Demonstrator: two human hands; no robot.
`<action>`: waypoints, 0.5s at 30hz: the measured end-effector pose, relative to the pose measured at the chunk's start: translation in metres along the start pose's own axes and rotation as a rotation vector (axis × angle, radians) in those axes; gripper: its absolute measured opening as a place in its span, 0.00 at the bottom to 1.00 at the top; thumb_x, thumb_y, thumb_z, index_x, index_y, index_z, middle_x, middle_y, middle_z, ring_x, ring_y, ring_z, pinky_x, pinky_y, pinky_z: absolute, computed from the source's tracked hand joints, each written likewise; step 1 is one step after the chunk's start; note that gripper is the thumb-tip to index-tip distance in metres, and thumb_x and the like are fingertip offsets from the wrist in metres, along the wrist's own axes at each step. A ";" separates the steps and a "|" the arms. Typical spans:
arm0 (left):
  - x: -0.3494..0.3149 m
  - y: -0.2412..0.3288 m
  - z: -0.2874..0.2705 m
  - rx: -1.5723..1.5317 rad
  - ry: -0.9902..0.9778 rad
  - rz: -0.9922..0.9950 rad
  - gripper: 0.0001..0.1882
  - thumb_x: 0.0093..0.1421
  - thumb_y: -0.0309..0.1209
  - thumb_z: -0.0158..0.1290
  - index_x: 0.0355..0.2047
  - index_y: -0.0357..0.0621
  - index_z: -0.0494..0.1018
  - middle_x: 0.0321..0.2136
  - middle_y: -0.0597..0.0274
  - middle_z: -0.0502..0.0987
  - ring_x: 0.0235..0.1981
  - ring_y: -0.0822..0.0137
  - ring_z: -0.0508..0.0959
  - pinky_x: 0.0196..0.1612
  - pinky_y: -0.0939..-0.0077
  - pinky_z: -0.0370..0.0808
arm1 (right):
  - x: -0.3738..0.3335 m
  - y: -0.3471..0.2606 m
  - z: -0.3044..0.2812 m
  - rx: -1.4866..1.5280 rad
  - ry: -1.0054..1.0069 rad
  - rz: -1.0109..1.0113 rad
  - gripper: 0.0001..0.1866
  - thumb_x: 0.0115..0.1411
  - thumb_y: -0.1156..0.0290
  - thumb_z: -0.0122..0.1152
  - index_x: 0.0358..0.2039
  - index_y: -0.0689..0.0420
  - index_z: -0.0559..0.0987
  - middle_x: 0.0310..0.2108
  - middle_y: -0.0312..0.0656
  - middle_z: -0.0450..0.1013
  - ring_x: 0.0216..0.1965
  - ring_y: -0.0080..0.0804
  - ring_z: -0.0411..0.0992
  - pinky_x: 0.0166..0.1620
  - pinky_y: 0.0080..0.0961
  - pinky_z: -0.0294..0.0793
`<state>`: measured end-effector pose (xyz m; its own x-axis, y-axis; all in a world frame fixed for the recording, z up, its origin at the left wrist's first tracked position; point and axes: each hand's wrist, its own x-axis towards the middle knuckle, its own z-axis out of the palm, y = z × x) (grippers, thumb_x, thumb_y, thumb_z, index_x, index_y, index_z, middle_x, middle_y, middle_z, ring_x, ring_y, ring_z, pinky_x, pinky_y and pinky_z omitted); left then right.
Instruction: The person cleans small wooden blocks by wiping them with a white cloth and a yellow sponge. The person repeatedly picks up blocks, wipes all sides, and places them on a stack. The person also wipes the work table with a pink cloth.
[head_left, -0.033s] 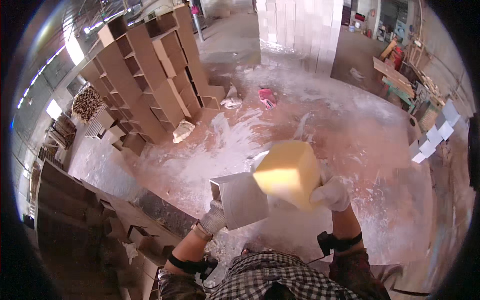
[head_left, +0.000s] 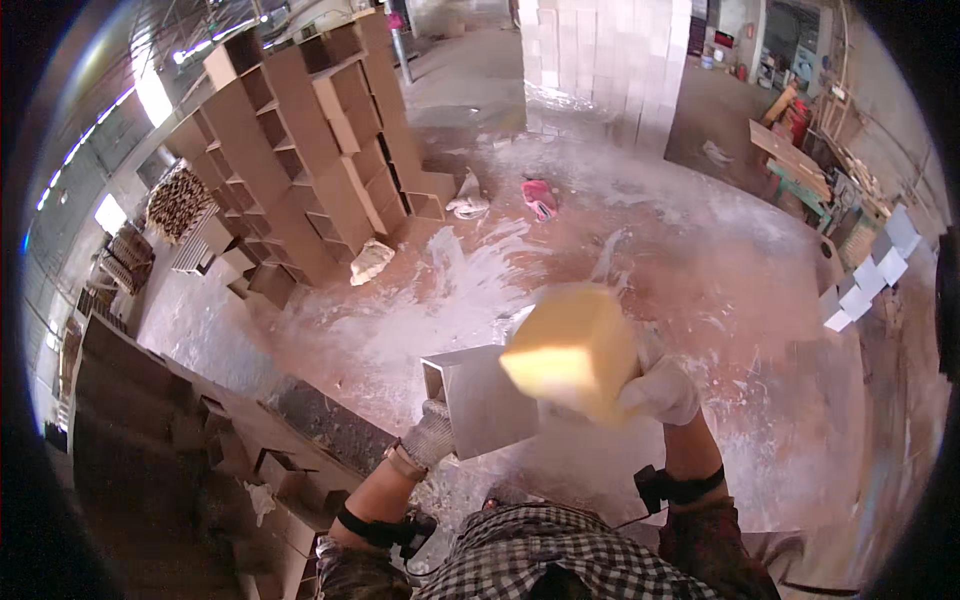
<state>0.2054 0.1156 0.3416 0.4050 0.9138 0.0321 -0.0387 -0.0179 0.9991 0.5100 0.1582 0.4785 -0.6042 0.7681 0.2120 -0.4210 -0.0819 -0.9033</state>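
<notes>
Grey box point(head_left: 490, 402) gripped at its left by the left hand point(head_left: 431, 436), yellow block point(head_left: 570, 348) grasped at its right by the right hand point(head_left: 668, 391), both held above the floor point(head_left: 720, 300), block's faces too blurred for reading

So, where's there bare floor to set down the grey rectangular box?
Two free patches: dusty red floor between the blurred yellow block and the white rectangular pieces at right; and streaked floor between the crumpled pink bundle and the grey box. Crowded: the left side, with tall brown stacked boxes and, nearer, more brown boxes.
</notes>
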 end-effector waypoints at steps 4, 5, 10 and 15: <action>-0.017 -0.008 -0.015 0.121 0.092 0.077 0.23 0.65 0.38 0.45 0.59 0.44 0.63 0.55 0.55 0.69 0.55 0.58 0.70 0.56 0.66 0.69 | 0.020 -0.003 0.035 -0.462 -0.088 -0.026 0.34 0.40 0.72 0.69 0.52 0.60 0.73 0.40 0.36 0.75 0.42 0.28 0.72 0.47 0.25 0.69; -0.018 -0.013 -0.017 0.128 0.108 0.091 0.24 0.65 0.38 0.45 0.59 0.43 0.63 0.54 0.55 0.69 0.54 0.58 0.70 0.56 0.66 0.69 | 0.023 0.000 0.038 -0.466 -0.065 -0.026 0.35 0.41 0.73 0.68 0.54 0.59 0.71 0.43 0.38 0.74 0.45 0.29 0.70 0.50 0.25 0.67; -0.050 -0.015 -0.042 0.721 0.190 0.139 0.23 0.62 0.37 0.47 0.57 0.42 0.66 0.52 0.54 0.72 0.52 0.57 0.72 0.53 0.66 0.71 | 0.043 0.018 0.060 -0.613 0.041 -0.157 0.37 0.45 0.78 0.61 0.60 0.59 0.66 0.55 0.44 0.67 0.57 0.34 0.64 0.61 0.30 0.58; -0.060 -0.045 -0.043 0.249 0.498 0.274 0.23 0.56 0.37 0.51 0.52 0.41 0.71 0.43 0.53 0.77 0.46 0.54 0.76 0.46 0.66 0.73 | 0.046 0.040 0.080 -1.001 -0.064 -0.464 0.36 0.49 0.79 0.55 0.62 0.62 0.60 0.62 0.51 0.59 0.64 0.44 0.55 0.66 0.35 0.50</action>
<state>0.1431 0.0787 0.2940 -0.0670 0.9411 0.3314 0.1575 -0.3180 0.9349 0.4110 0.1395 0.4821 -0.5751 0.5547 0.6013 0.1047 0.7789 -0.6183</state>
